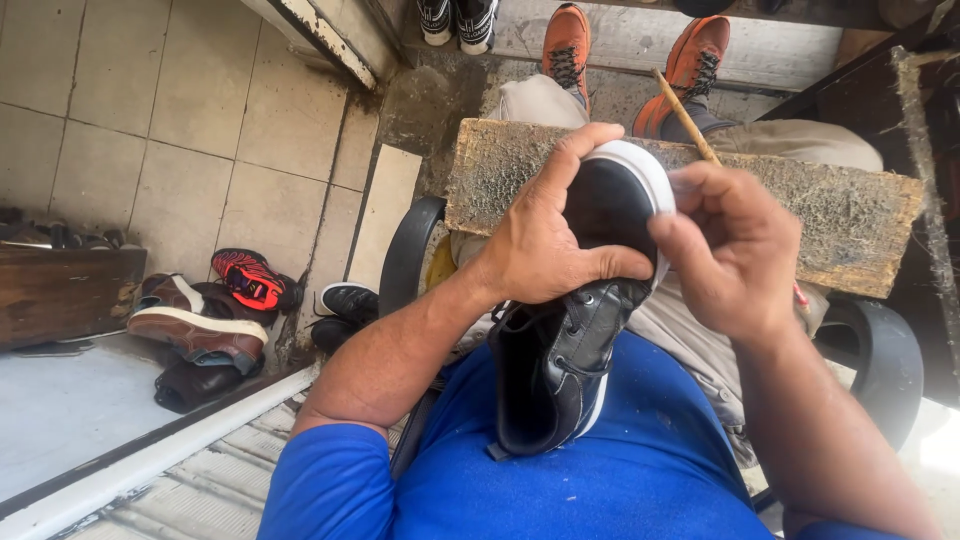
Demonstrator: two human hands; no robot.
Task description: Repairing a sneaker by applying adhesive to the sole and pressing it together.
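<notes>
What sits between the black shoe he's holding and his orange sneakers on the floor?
In the head view, a worn wooden board lies across his lap, between the black shoe and the orange sneakers.

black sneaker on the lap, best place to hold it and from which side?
Hold the black sneaker around its forefoot, just behind the white toe rim, coming from the person's left. The toe points up and away against the wooden board, heel toward the body, so that side is open. The left hand already wraps it there; the right hand with the thin stick occupies the other side.
</notes>
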